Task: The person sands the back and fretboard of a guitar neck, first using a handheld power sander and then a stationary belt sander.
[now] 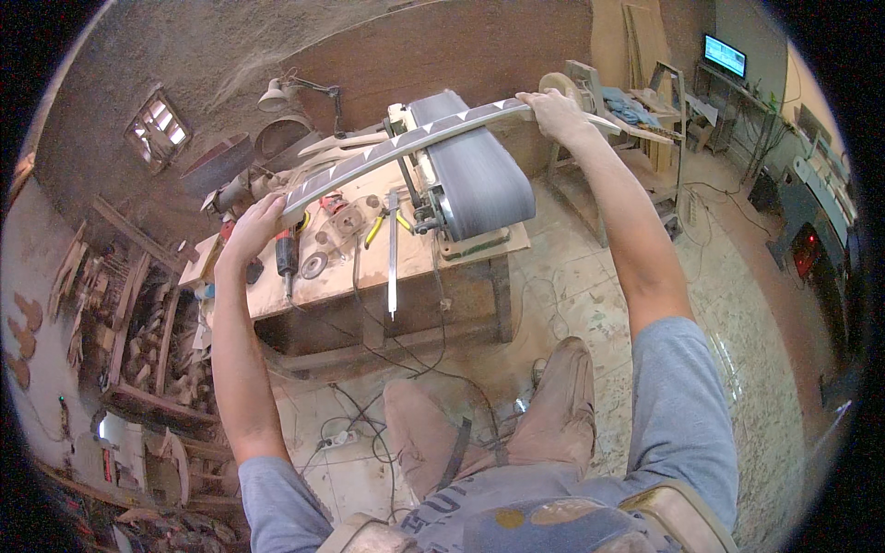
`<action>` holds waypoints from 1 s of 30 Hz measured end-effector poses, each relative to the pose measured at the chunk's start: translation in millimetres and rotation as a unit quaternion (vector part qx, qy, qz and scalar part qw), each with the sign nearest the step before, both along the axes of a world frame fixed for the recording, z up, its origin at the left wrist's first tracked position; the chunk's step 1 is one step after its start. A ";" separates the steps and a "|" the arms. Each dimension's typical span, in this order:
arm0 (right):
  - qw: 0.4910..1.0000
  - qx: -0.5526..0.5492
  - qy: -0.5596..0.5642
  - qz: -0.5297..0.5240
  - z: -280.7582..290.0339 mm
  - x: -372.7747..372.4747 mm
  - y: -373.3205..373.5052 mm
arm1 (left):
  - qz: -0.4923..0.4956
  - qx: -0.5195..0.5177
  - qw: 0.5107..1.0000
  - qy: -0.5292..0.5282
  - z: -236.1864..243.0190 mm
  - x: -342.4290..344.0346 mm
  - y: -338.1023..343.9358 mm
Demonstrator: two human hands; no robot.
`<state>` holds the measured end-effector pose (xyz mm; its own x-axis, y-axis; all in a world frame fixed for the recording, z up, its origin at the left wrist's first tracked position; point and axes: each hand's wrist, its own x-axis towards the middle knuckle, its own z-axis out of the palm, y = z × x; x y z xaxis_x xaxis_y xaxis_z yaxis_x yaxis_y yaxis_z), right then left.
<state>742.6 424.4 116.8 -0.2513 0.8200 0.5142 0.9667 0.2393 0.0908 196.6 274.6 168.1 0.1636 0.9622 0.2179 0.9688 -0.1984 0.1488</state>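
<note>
Stretching across the grey belt sander, a long curved strip hangs between two grips: left hand closed round its near end, right hand closed toward the other. I can't quite tell whether it touches the belt. Below, a power tool lies on the workbench.

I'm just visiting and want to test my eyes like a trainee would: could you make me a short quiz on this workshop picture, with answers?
1. What do the left hand and the right hand hold between them?
2. True or false: in the picture, the lamp is left of the belt sander.
3. Where in the picture is the lit screen?
A) lower left
B) upper right
C) lower right

Key:
1. One long strip with pale triangle marks.
2. True.
3. B.
</note>
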 end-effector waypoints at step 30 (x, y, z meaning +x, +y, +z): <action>0.997 0.046 0.057 0.021 -9.2 17.2 -38.0 | -0.007 -0.047 0.981 -0.189 2.6 -1.3 23.3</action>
